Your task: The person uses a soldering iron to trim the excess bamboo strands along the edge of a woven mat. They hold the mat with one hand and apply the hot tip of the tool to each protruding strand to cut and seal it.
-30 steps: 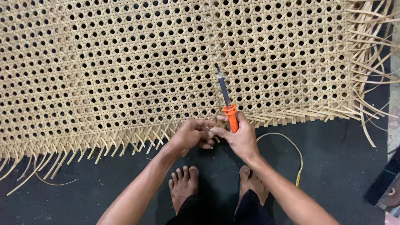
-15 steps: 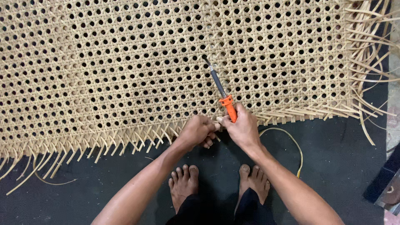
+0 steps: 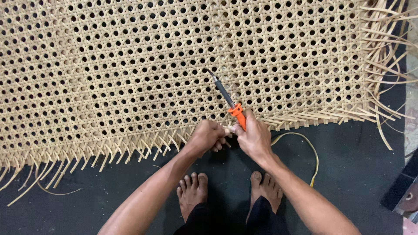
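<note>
A large sheet of woven cane webbing point(image 3: 130, 74) with round holes lies on a dark floor, its near edge ending in loose strand ends. My right hand point(image 3: 252, 137) grips a tool with an orange handle point(image 3: 237, 114) and a dark metal shaft whose tip rests on the weave. My left hand point(image 3: 208, 135) is closed on cane strands at the sheet's near edge, its fingers touching my right hand. My bare feet point(image 3: 191, 191) stand just below both hands.
A loose cane strand point(image 3: 311, 150) curves on the dark floor to the right of my right hand. Long free strands fan out along the sheet's right edge point(image 3: 383, 82). A dark object point(image 3: 402, 191) sits at the lower right corner.
Both hands and the orange-handled tool have shifted slightly left along the sheet's near edge. The tool's tip has moved up and left over the weave.
</note>
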